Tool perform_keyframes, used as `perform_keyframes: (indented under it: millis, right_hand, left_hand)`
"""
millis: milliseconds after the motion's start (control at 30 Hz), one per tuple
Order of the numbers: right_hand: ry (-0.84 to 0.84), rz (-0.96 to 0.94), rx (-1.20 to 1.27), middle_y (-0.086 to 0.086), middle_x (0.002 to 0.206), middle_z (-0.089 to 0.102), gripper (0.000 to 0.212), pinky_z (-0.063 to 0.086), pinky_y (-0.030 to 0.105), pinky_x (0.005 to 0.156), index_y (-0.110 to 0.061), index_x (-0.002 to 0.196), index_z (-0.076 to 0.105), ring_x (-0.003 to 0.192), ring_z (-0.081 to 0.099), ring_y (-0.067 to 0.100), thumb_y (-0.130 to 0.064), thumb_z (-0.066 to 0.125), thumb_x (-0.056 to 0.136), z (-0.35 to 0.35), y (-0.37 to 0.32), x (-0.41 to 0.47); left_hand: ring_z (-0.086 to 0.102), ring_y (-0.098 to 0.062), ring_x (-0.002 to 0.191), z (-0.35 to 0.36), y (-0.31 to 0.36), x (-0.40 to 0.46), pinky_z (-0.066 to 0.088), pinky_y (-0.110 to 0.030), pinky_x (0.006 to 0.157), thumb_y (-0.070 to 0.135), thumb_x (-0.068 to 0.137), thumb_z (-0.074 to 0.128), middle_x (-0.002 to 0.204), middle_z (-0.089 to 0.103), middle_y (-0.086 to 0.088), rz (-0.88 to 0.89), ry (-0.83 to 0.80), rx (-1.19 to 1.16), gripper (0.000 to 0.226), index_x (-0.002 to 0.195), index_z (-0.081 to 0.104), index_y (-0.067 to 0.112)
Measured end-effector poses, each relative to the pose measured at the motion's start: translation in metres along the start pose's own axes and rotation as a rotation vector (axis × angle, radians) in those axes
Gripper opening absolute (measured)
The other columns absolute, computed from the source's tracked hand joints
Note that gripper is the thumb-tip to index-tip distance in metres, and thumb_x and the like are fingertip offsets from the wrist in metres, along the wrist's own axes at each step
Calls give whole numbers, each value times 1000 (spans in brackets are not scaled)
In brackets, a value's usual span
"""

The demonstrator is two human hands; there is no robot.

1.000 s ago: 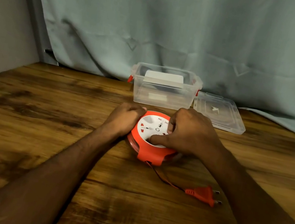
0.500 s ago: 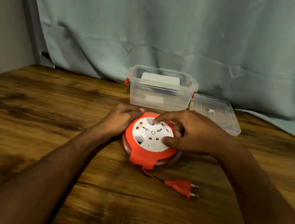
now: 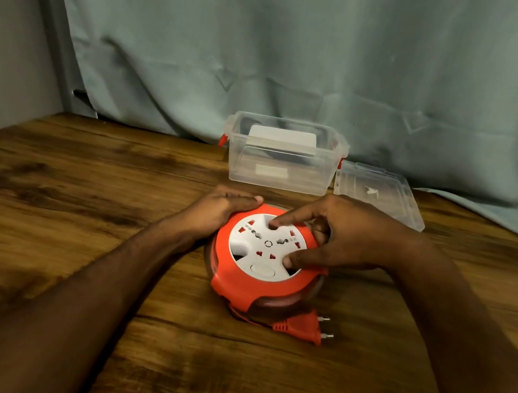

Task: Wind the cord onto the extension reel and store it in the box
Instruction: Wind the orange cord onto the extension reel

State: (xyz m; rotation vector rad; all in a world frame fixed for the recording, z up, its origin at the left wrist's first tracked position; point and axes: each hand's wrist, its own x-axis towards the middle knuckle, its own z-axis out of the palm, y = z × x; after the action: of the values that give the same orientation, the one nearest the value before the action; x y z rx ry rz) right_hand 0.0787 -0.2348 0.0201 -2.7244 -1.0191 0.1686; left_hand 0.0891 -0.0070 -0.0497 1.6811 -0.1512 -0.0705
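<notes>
Orange round plastic extension reel (image 3: pixel 264 268) with a white socket face lies flat on the brown wood-grain desk (image 3: pixel 77 199), its disc face turned upward and tilted slightly toward the camera, in the middle of the head view. The left hand (image 3: pixel 219 208) cups the reel's far left rim, fingers curled loosely against the orange edge and the palm pressed to the side. The right hand (image 3: pixel 337 236) is spread over the white face: its forefinger tip presses into a recess near the far edge of the face, and the thumb presses into another recess on the near right, with the remaining fingers bent above the right rim. Neither hand is closed around anything; both rest on the reel.

A short length of thin orange cord (image 3: pixel 245 316) comes out from under the reel's near edge and ends in the orange two-pin plug (image 3: pixel 299 331). The plug lies flat on the desk just beside the reel's near right side, its long axis running left to right and its two metal pins pointing right.

Behind the reel, near the back of the desk, stands the clear rectangular plastic box (image 3: pixel 279 161) with red side latches, open at the top, its long side facing the camera. Its clear flat lid (image 3: pixel 379 193) lies on the desk just to the right of the box. A pale green-grey curtain (image 3: pixel 311 49) hangs behind.
</notes>
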Motion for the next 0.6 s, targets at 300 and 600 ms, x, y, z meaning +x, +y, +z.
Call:
perform_keyframes:
  millis: [300, 600]
  right_hand:
    - [245, 109, -146, -20, 73, 51, 58, 31, 22, 55, -32, 92, 66, 70, 49, 1, -75, 79, 55, 16, -9, 8]
    - [381, 262, -184, -10, 85, 61, 60, 33, 32, 68, -28, 80, 60, 83, 54, 17, -82, 67, 56, 28, -14, 16]
  left_hand:
    - [75, -19, 60, 2, -4, 4, 61, -31, 68, 15, 105, 65, 72, 81, -7, -9, 173, -95, 25, 88, 80, 4]
    - [75, -32, 88, 8, -15, 14, 61, -55, 95, 43, 80, 70, 80, 81, -8, 69, 439, -23, 24, 63, 84, 33]
